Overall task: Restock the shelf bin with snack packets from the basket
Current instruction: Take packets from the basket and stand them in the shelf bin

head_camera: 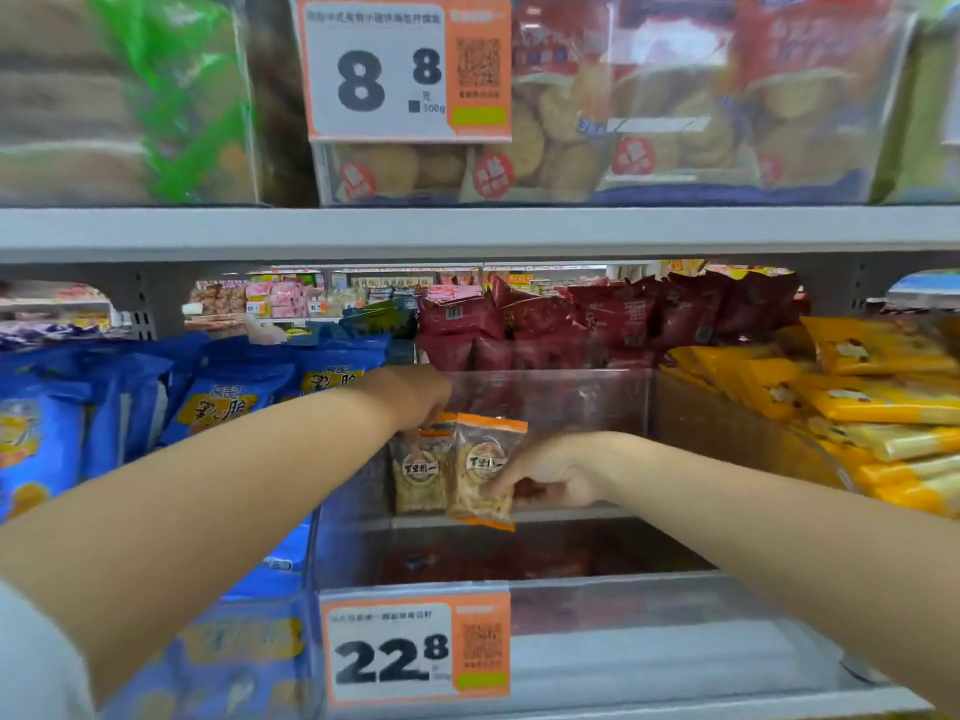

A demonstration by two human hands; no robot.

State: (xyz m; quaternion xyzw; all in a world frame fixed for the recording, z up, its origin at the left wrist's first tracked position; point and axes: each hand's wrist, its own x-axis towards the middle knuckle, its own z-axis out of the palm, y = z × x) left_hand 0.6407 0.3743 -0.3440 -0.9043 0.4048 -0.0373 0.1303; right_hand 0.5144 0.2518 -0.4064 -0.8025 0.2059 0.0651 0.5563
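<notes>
Shelf bin [649, 646], blue packs [228, 402] beside; left grip [415, 400] and right grip [550, 475] pinch snack packets [484, 467].

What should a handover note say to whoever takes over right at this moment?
Left hand pinches the top of one clear, orange-edged snack packet; right hand grips the lower corner of a second such packet.
Both are on end, side by side, inside the clear plastic shelf bin.
Done: these two are in.
Left: let go, fetch more from the basket, not in view.
</notes>
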